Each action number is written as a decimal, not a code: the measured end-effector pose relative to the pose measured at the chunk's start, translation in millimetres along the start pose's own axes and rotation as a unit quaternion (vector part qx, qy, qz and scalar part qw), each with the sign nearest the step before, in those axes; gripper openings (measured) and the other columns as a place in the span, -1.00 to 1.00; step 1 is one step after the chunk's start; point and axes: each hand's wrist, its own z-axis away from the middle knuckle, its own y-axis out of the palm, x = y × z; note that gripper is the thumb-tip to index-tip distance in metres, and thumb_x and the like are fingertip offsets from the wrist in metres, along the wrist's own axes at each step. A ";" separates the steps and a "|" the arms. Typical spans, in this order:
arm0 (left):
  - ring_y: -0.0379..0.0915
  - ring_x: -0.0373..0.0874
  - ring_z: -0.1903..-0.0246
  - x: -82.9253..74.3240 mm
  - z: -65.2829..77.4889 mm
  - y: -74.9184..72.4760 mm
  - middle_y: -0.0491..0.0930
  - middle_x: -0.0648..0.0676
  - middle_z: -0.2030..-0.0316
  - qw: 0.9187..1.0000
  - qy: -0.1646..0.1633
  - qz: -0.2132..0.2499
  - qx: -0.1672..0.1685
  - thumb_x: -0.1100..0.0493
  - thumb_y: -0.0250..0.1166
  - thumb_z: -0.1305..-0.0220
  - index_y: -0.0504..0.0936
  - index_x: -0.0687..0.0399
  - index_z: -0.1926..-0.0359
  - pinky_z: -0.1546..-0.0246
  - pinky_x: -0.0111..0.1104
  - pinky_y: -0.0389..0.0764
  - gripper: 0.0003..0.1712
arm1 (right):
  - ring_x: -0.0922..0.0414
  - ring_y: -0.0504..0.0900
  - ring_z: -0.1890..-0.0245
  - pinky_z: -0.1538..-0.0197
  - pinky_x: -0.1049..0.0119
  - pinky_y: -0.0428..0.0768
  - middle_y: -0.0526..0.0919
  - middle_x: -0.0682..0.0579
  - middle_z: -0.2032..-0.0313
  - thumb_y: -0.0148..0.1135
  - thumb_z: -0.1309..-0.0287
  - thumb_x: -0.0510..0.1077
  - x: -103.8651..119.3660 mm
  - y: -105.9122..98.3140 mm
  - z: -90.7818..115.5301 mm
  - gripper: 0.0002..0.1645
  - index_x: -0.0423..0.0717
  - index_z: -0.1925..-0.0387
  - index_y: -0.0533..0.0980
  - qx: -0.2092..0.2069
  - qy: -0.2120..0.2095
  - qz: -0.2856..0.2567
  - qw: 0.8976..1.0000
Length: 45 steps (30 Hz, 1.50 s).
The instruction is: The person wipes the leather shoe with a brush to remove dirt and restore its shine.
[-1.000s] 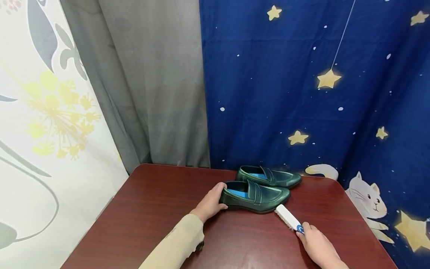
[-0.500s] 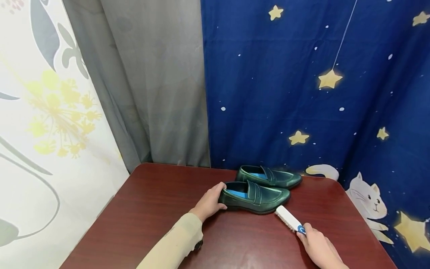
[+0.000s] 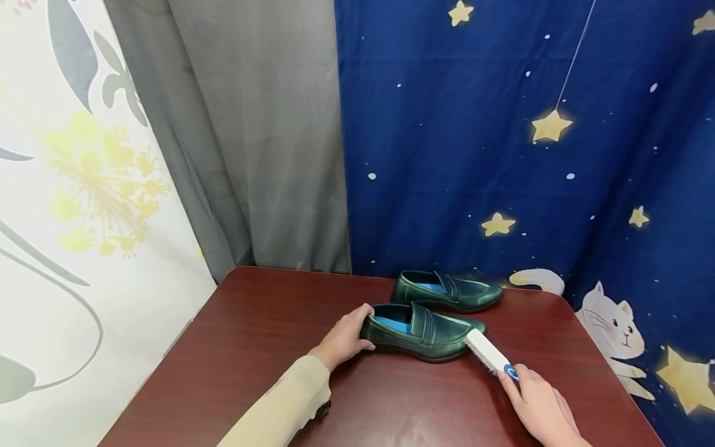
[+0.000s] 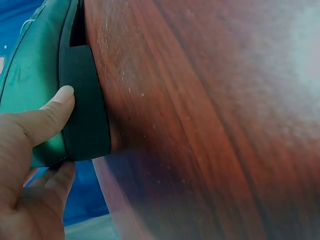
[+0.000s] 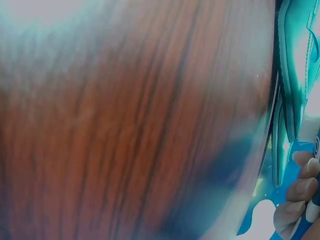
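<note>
A dark green penny loafer [image 3: 391,340] with a blue insole sits on the table, toe to the right. My left hand [image 3: 342,338] grips its heel. In the left wrist view the thumb presses on the side of the heel [image 4: 87,112], just above the sole, with other fingers round the back. My right hand [image 3: 539,400] holds a white brush [image 3: 487,351] by its blue-marked handle. The bristles lie against the toe's near side. Fingers [image 5: 301,190] curl round the handle in the right wrist view, where the frame edge cuts off part of the brush.
The matching loafer [image 3: 473,297] stands just behind the near one, close to the back edge of the reddish-brown wooden table [image 3: 268,329]. Behind the table hang a grey curtain [image 3: 279,155] and a dark blue curtain [image 3: 424,136] with stars and a cat.
The brush has moved slightly up and right, from beside the toe to against it. The near loafer has shifted a little with the left hand, which still grips the heel.
</note>
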 end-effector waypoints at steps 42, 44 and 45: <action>0.37 -0.32 0.46 -37.0 50.6 -7.7 0.45 -0.23 0.24 0.999 -0.024 0.009 0.027 0.01 0.52 0.20 0.29 -0.25 0.11 0.43 -0.41 0.41 -0.34 | 0.22 0.41 0.50 0.43 0.17 0.42 0.51 0.15 0.43 -0.13 -0.21 0.35 71.0 -0.4 11.2 -0.44 0.00 0.17 0.47 -0.083 -0.099 -0.054 0.990; 0.37 -0.33 0.51 -39.1 50.4 -9.3 0.46 -0.24 0.30 0.999 -0.035 0.017 0.038 -0.02 0.52 0.21 0.28 -0.26 0.11 0.46 -0.41 0.41 -0.33 | 0.23 0.40 0.52 0.44 0.19 0.41 0.49 0.16 0.45 -0.14 -0.20 0.36 75.0 0.9 11.7 -0.45 0.03 0.18 0.46 -0.082 -0.100 -0.060 0.990; 0.37 -0.33 0.53 -40.0 50.1 -10.3 0.46 -0.24 0.33 0.998 -0.040 0.022 0.043 -0.04 0.52 0.22 0.28 -0.27 0.12 0.48 -0.41 0.41 -0.33 | 0.23 0.40 0.53 0.45 0.20 0.40 0.49 0.17 0.45 -0.14 -0.20 0.36 77.0 1.7 11.8 -0.45 0.03 0.18 0.45 -0.081 -0.100 -0.062 0.990</action>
